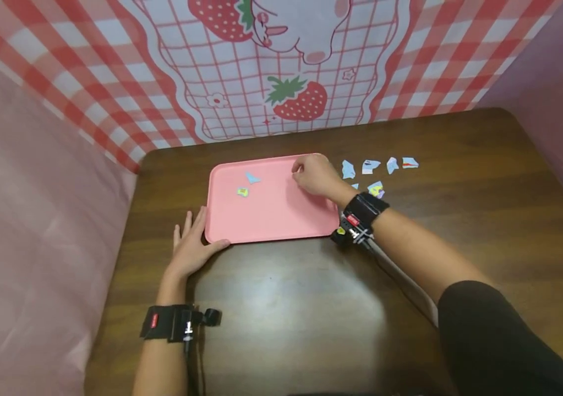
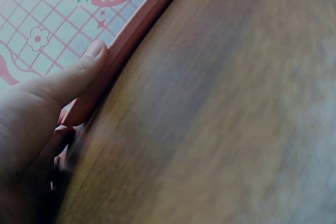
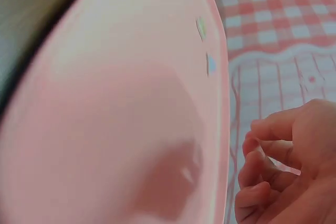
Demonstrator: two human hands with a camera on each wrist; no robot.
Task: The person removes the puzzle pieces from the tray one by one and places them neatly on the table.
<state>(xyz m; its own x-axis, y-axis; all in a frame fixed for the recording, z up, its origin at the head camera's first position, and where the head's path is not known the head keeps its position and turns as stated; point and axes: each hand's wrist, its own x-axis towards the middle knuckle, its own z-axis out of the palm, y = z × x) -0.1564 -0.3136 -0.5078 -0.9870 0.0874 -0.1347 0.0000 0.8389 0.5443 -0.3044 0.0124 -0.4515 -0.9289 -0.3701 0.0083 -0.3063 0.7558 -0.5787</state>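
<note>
A pink rectangular tray lies on the wooden table, with a small blue paper piece and a yellow-green paper piece on its left part. At the tray's front left corner is my left hand, its thumb along the front rim and its other fingers extended beside the left edge. My right hand hovers over the tray's back right part. Its fingers are curled with thumb and index tips close together, and no piece shows between them.
Right of the tray lie several cut paper pieces, among them a blue one, one with a red mark and a yellow one. A strawberry-patterned checked cloth hangs behind the table. Each wrist wears a black camera strap.
</note>
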